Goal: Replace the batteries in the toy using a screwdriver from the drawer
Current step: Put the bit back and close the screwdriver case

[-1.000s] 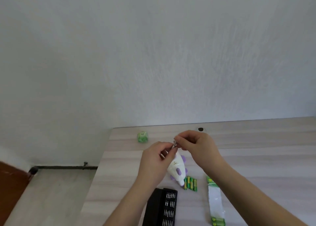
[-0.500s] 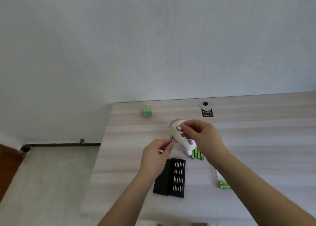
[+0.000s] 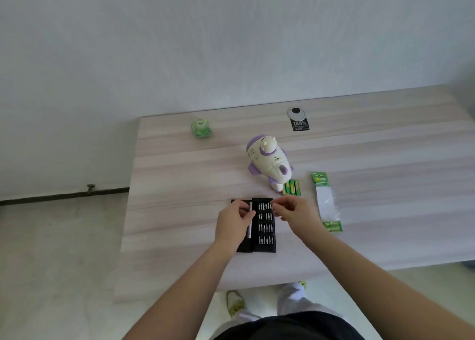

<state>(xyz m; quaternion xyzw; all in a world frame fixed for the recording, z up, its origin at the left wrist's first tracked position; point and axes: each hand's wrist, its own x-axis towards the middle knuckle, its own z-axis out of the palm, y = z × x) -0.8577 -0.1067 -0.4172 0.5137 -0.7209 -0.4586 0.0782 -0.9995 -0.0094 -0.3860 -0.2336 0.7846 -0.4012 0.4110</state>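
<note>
Pale wood-grain table [image 3: 180, 175] against a grey wall. We note: white-and-purple toy [image 3: 268, 163] lying mid-table, untouched; loose green batteries [image 3: 291, 187] just beside it; black bit case [image 3: 264, 226] open. Left hand [image 3: 232, 225] curls round a silver screwdriver [image 3: 249, 220]; right hand [image 3: 298, 215] pinches at the case's top edge, contents indiscernible.

Matt pale wood-grain table [image 3: 180, 185]; on it, glossy white-and-purple plastic toy [image 3: 268, 163], matt black bit case [image 3: 264, 247] with shiny metal bits [image 3: 264, 217], clear film battery packaging [image 3: 327, 203] beside.
</note>
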